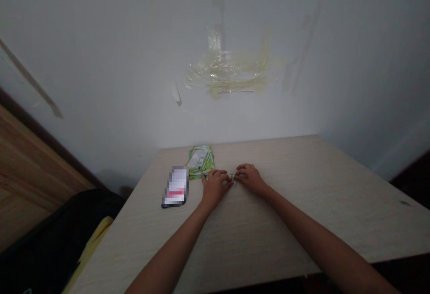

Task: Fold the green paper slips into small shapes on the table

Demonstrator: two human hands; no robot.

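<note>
Both my hands rest on a pale wooden table (302, 204), near its far edge. My left hand (215, 186) and my right hand (248, 177) meet fingertip to fingertip, each pinched on a small greenish-white item (232, 179) held between them. The item is too small to make out. Just left of my left hand lies a stack of green packets (200, 162), touching or almost touching my knuckles.
A phone (176, 187) lies face up on the table left of the packets. A white wall with old tape residue (231, 72) rises right behind the table. A dark bag with yellow trim (63, 240) sits below the table's left edge, beside a wooden panel (27, 173).
</note>
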